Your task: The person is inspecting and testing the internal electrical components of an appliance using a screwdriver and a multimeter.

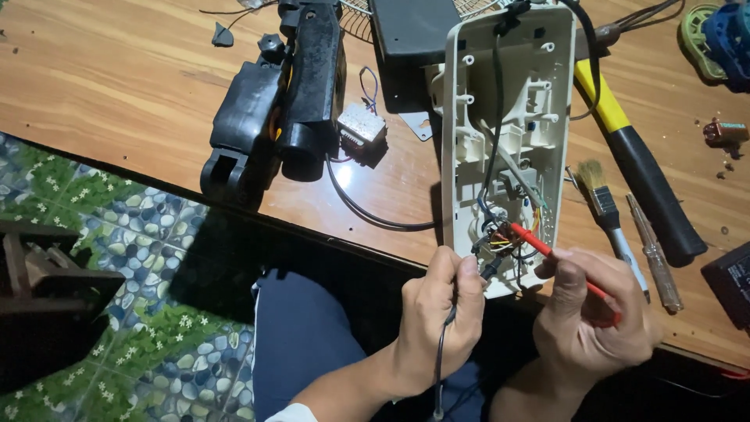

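Fingers of my right hand (594,316) pinch a slim red probe (558,262), its tip in the tangle of coloured wires (504,238). My left hand (441,312) pinches a thin black probe (488,270) beside it. Both work the near end of a long white plastic housing (504,117) lying open on the wooden table (117,86). Right of it: small paintbrush (605,207), yellow-and-black hammer (637,176). Far left, black plastic casing (273,101).
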